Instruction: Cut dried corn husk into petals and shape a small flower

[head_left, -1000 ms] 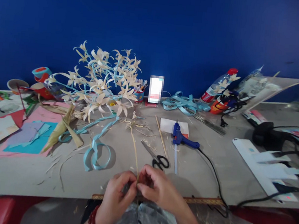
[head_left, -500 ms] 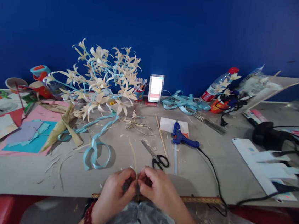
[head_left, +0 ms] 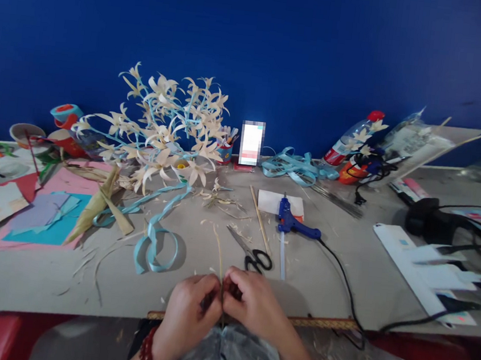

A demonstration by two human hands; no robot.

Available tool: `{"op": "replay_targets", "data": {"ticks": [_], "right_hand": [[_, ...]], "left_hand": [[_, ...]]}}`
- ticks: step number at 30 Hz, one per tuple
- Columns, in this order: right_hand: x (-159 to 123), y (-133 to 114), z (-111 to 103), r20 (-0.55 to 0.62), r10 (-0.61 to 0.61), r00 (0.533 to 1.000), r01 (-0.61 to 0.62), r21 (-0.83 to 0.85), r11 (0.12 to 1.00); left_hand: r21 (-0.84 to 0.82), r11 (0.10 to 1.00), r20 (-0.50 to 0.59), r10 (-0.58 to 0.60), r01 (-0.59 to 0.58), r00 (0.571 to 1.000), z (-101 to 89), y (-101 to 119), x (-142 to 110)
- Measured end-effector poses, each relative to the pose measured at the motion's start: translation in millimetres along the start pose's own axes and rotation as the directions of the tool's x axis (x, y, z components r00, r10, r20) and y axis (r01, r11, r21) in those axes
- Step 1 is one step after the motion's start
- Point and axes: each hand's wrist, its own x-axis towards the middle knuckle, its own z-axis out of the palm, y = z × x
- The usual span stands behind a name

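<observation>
Both of my hands meet at the front edge of the table, fingers pinched around a thin pale strip of dried husk (head_left: 220, 250). My left hand (head_left: 195, 301) is closed on the strip from the left, a red bead bracelet on its wrist. From the other side my right hand (head_left: 251, 304) pinches it too, its fingertips almost touching the left ones. The strip's upper end rises free above the fingers and bends left. Just beyond my right hand lie scissors (head_left: 253, 257) with black handles. A blue glue gun (head_left: 290, 219) rests farther right with a glue stick in it.
Pale husk flowers on blue stems (head_left: 165, 120) stand at the back left. Blue ribbon (head_left: 158, 251) and folded husk (head_left: 95, 208) lie left. A white power strip (head_left: 403, 266) sits right; the glue gun's black cord (head_left: 347, 288) runs over the table edge.
The strip's free end has swung slightly right and stands a little straighter. My left hand has shifted slightly right; both hands keep their pinch.
</observation>
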Motion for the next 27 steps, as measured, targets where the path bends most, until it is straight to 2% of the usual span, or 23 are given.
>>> {"op": "replay_targets", "data": {"ticks": [6,12,17,22,24,27], "right_hand": [[1.4,7.5,3.6,-0.014,-0.075,0.997,0.075,0.047,0.996],[2.9,12.9,4.4,0.017,-0.112,0.994,0.108,0.174,0.979],[5.2,12.7,3.6,0.008,-0.138,0.990,0.135,0.131,0.982],[5.9,19.1,7.9,0.028,-0.153,0.988,0.140,0.270,0.953],[6.5,20.3,9.1,0.004,-0.149,0.989,0.142,0.283,0.949],[7.0,19.5,9.3,-0.031,-0.168,0.985,0.171,0.196,0.966]], "left_hand": [[-0.007,1.000,0.011,-0.026,0.026,1.000,-1.5,1.4,-1.3],[-0.254,0.963,0.102,-0.064,0.088,0.993,-1.7,-0.4,-0.5],[-0.053,0.998,-0.001,-0.033,0.033,0.999,-1.3,1.6,-0.9],[-0.191,0.981,0.042,-0.030,0.038,0.999,-3.6,5.2,0.7],[-0.165,0.986,0.030,-0.033,0.037,0.999,-4.2,6.2,1.4],[-0.049,0.999,0.012,-0.019,0.020,1.000,-5.2,6.4,1.6]]}}
